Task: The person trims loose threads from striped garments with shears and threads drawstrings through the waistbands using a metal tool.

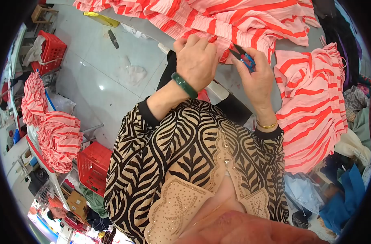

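Observation:
My right hand [256, 75], with a gold bracelet at the wrist, holds a pair of thread snips [247, 61] with blue handles and dark blades. The blades point up and left beside the edge of a pink garment with red stripes [218, 30]. My left hand [196, 61], wearing a green bangle, is closed at the near edge of that garment and grips it. Its fingertips are partly hidden behind the knuckles. The garment lies bunched across the grey table, with a gathered, elastic-looking band near my hands.
A second striped piece [311, 105] hangs at the right. More striped bundles [59, 140] lie at the left, near a red basket [95, 167]. Another red basket [53, 51] stands at the upper left. Mixed cloth [344, 195] is heaped at the lower right.

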Demonstrator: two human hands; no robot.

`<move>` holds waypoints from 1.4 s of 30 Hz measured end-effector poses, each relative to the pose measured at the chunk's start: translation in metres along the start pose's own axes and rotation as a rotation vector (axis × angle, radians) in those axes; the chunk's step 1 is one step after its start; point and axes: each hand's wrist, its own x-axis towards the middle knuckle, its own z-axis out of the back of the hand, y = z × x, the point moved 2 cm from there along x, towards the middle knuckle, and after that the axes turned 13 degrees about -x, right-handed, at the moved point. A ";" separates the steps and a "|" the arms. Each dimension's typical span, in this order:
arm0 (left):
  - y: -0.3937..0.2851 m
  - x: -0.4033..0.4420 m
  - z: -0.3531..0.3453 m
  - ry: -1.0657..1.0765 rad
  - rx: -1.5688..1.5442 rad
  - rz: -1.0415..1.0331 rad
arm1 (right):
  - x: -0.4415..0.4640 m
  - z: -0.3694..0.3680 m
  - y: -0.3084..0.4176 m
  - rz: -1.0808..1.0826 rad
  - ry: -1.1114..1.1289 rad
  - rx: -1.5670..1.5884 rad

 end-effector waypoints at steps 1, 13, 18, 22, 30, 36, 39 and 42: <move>0.001 0.000 -0.004 0.003 -0.028 -0.011 | 0.000 0.001 -0.002 0.008 -0.009 0.003; 0.001 -0.014 0.001 0.001 -0.307 0.105 | 0.000 -0.006 0.012 0.420 -0.123 -0.437; -0.004 -0.013 0.001 0.013 -0.244 0.061 | 0.003 -0.011 0.012 0.475 -0.203 -0.542; -0.005 -0.013 0.003 0.026 -0.230 0.027 | 0.003 -0.016 0.015 0.553 -0.230 -0.597; -0.010 -0.028 0.026 0.347 -0.399 -0.069 | 0.003 -0.017 0.012 0.508 -0.186 -0.524; -0.011 -0.028 0.040 0.376 -0.376 -0.184 | 0.002 0.005 -0.018 -0.078 -0.024 0.121; -0.019 -0.010 0.031 0.143 -0.139 -0.203 | 0.001 0.006 -0.021 -0.192 0.051 0.245; -0.021 -0.006 -0.003 0.146 0.042 -0.149 | 0.000 0.006 -0.017 -0.211 0.085 0.246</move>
